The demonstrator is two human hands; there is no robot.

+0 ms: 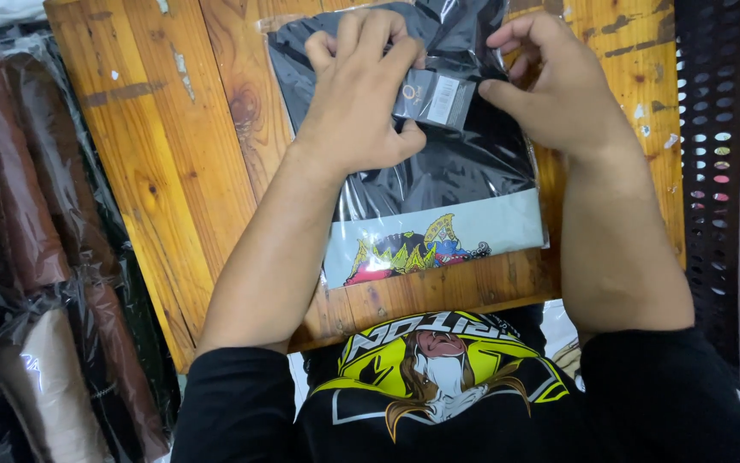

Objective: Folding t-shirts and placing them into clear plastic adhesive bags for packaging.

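Tag (435, 98), small and dark, sits over a bagged black shirt (438, 171) lying on the wooden bench (173, 129); left hand (361, 94) pinches its left edge, right hand (550, 81) grips its right end with fingertips. Wrapped garments (35, 257) lie stacked left of the bench

Your left hand (361, 99) covers the upper left of the clear plastic bag holding a folded black garment (438, 176); the frame's top edge cuts the bag off. Your fingers partly hide the small dark card tag (435, 99). The dark perforated plastic crate (717, 163) runs off the right edge.
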